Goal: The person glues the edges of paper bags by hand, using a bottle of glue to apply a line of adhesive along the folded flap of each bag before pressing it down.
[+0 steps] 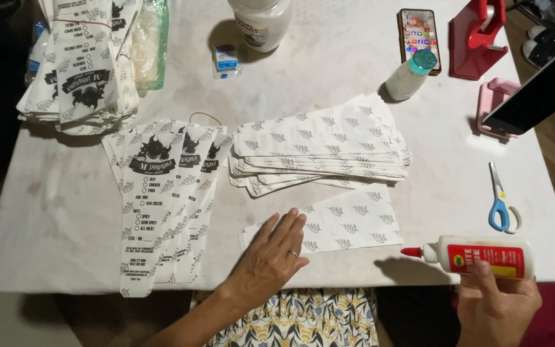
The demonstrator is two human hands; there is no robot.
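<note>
My left hand [273,252] lies flat, fingers together, on the left end of a white paper sheet [348,222] with a leaf pattern, near the table's front edge. My right hand [496,302] grips a white glue bottle [480,256] with a red label and red tip, held sideways with the tip pointing left above the table's front right edge. Behind the sheet is a fanned stack of the same leaf-patterned sheets [322,151].
Printed paper sleeves [162,205] fan out at the left, with a bundle of them [85,64] at the back left. Blue-handled scissors [501,202], a small teal-capped bottle [409,74], a phone [419,35], a red tape dispenser [480,35], a jar [261,22] and a pink stand [496,106] sit on the white table [59,218].
</note>
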